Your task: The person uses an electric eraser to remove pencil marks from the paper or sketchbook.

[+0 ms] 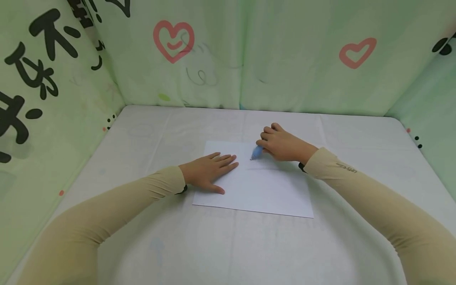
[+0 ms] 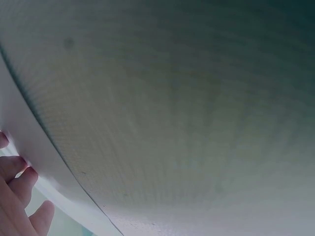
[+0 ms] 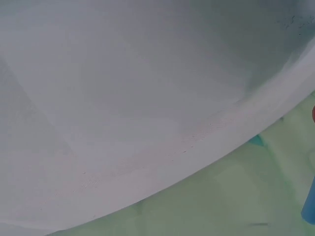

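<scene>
A white sheet of paper [image 1: 270, 194] lies on the white-covered table. On its left part my left hand [image 1: 210, 172] rests flat with the fingers spread. In the left wrist view only some fingers of this left hand [image 2: 19, 191] show at the lower left edge. My right hand [image 1: 283, 143] grips a thick blue pen [image 1: 257, 152] over the upper part of the sheet, its small tip pointing down and left, right at the paper. The right wrist view catches just one blue end of the pen [image 3: 309, 209] at the right edge. A faint line runs across the paper below the tip.
The table [image 1: 171, 245] has a white cloth with light creases. Behind it hangs a green curtain [image 1: 285, 59] with red hearts, and green sides with dark lettering stand left and right.
</scene>
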